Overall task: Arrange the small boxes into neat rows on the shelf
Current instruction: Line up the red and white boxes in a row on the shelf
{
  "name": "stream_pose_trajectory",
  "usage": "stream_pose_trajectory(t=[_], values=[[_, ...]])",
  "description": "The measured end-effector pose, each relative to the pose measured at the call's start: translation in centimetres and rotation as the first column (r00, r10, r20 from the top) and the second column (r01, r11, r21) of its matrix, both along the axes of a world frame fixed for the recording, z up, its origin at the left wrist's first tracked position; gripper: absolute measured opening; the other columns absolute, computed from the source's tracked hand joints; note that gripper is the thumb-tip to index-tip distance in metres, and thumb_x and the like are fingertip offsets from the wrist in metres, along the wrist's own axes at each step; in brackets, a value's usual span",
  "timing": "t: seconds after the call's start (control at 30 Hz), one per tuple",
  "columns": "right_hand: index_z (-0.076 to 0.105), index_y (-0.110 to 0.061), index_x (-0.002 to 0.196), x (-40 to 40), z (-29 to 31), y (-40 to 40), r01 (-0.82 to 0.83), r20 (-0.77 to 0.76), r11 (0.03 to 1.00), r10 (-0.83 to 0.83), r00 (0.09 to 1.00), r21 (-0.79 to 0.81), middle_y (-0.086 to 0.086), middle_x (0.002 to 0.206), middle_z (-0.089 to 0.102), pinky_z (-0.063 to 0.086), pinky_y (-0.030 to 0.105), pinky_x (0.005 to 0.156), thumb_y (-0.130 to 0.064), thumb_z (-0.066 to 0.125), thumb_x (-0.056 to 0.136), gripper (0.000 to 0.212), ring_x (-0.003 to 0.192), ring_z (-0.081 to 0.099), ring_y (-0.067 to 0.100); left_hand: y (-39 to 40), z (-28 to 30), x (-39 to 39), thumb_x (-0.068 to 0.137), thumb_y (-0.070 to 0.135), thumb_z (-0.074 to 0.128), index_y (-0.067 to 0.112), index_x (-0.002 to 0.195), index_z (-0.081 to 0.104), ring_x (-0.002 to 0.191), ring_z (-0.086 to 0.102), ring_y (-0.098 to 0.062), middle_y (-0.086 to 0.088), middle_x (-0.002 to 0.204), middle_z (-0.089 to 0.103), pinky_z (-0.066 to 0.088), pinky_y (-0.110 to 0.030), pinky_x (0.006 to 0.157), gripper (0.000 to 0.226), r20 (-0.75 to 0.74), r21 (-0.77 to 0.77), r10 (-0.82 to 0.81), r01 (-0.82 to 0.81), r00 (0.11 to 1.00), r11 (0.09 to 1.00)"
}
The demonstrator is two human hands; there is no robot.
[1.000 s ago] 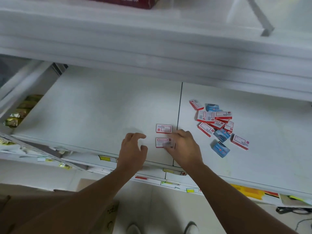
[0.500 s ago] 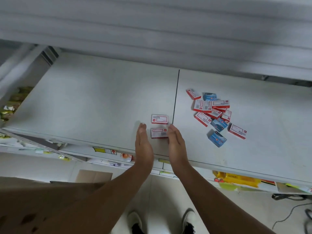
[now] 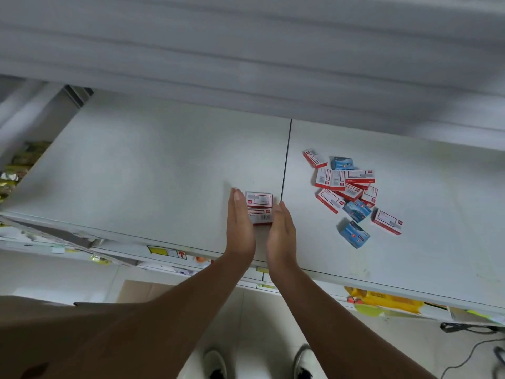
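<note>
Two red boxes lie one behind the other near the shelf's front edge, just left of its seam. The left hand and right hand, flat with straight fingers, press their sides, squaring them. To the right, a heap of red and blue boxes remains unsorted, so the task looks barely begun.
</note>
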State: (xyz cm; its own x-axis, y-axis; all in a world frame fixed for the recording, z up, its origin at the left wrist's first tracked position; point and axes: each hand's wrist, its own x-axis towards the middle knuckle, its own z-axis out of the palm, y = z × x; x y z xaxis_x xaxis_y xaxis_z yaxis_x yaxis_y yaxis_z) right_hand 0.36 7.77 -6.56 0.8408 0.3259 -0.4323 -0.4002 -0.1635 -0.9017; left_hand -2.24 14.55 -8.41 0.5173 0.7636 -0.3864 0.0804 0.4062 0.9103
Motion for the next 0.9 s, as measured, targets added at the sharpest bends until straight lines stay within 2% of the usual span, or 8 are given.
stream_pose_trajectory(t=[0.17, 0.3, 0.37, 0.47, 0.57, 0.63, 0.8, 0.9], values=[[0.054, -0.034, 0.143, 0.5, 0.3, 0.1, 0.013, 0.003, 1.000, -0.013, 1.000, -0.008, -0.016, 0.126, 0.062, 0.039, 0.024, 0.107, -0.043, 0.037, 0.112, 0.036, 0.114, 0.057, 0.002, 1.0, 0.4, 0.9, 0.110, 0.060, 0.027, 0.030, 0.161, 0.037, 0.119, 0.056, 0.011, 0.031, 0.131, 0.052, 0.041, -0.010, 0.092, 0.060, -0.006, -0.014, -0.008, 0.008, 1.000, 1.000], [0.060, -0.030, 0.143, 0.7, 0.4, 0.7, 0.040, -0.007, 0.999, -0.040, 0.999, -0.031, -0.006, 0.137, 0.068, 0.042, 0.042, 0.119, -0.058, 0.039, 0.103, 0.053, 0.129, 0.060, 0.014, 2.0, 0.6, 1.7, 0.111, 0.059, 0.024, 0.034, 0.156, 0.040, 0.085, 0.059, 0.028, 0.035, 0.113, 0.052, 0.044, 0.001, 0.070, 0.054, -0.023, 0.007, -0.071, 0.071, 0.997, 0.997], [0.061, -0.030, 0.143, 0.9, 0.5, 0.9, 0.045, -0.023, 0.998, -0.046, 0.999, -0.036, -0.005, 0.138, 0.067, 0.041, 0.046, 0.119, -0.064, 0.038, 0.097, 0.061, 0.130, 0.060, 0.016, 2.6, 0.4, 2.1, 0.111, 0.060, 0.023, 0.030, 0.158, 0.039, 0.086, 0.058, 0.030, 0.035, 0.114, 0.052, 0.044, 0.001, 0.073, 0.059, -0.039, 0.035, -0.086, 0.087, 0.996, 0.996], [0.063, -0.031, 0.139, 1.3, 0.6, 1.2, 0.037, -0.031, 0.998, -0.038, 0.999, -0.055, -0.005, 0.131, 0.070, 0.043, 0.046, 0.117, -0.061, 0.037, 0.103, 0.054, 0.125, 0.062, 0.018, 3.5, 0.3, 2.9, 0.109, 0.063, 0.023, 0.026, 0.162, 0.038, 0.103, 0.057, 0.019, 0.020, 0.138, 0.055, 0.042, -0.007, 0.088, 0.065, -0.042, 0.052, -0.097, 0.099, 0.994, 0.994], [0.064, -0.033, 0.138, 1.8, 0.6, 1.4, 0.043, -0.025, 0.997, -0.044, 0.999, -0.065, -0.006, 0.128, 0.070, 0.045, 0.046, 0.116, -0.059, 0.036, 0.104, 0.051, 0.123, 0.062, 0.018, 4.3, 0.3, 3.9, 0.109, 0.062, 0.024, 0.026, 0.162, 0.037, 0.102, 0.057, 0.018, 0.011, 0.145, 0.052, 0.039, -0.001, 0.076, 0.066, -0.039, 0.061, -0.122, 0.124, 0.992, 0.990], [0.062, -0.033, 0.139, 2.2, 0.5, 1.6, 0.043, -0.024, 0.997, -0.044, 0.999, -0.070, -0.006, 0.130, 0.069, 0.043, 0.045, 0.117, -0.056, 0.036, 0.106, 0.048, 0.125, 0.061, 0.018, 4.7, 0.4, 4.6, 0.109, 0.062, 0.025, 0.024, 0.163, 0.036, 0.115, 0.054, 0.008, 0.008, 0.155, 0.048, 0.037, -0.006, 0.081, 0.066, -0.029, 0.058, -0.130, 0.132, 0.991, 0.990], [0.058, -0.030, 0.144, 3.2, 0.3, 2.1, 0.040, -0.032, 0.998, -0.041, 0.999, -0.049, -0.004, 0.135, 0.066, 0.041, 0.038, 0.117, -0.050, 0.035, 0.109, 0.046, 0.129, 0.058, 0.018, 5.5, 0.2, 5.5, 0.109, 0.060, 0.029, 0.020, 0.161, 0.038, 0.129, 0.051, -0.004, 0.004, 0.156, 0.048, 0.036, -0.018, 0.100, 0.067, -0.023, 0.023, -0.102, 0.103, 0.994, 0.994], [0.055, -0.031, 0.148, 3.2, 0.3, 2.2, 0.020, -0.012, 0.999, -0.021, 1.000, -0.040, -0.006, 0.141, 0.063, 0.039, 0.038, 0.119, -0.049, 0.036, 0.109, 0.047, 0.132, 0.056, 0.016, 5.5, 0.4, 5.3, 0.109, 0.061, 0.030, 0.023, 0.156, 0.044, 0.126, 0.053, -0.003, 0.012, 0.143, 0.053, 0.037, -0.015, 0.095, 0.062, -0.030, 0.038, -0.115, 0.116, 0.993, 0.992]])
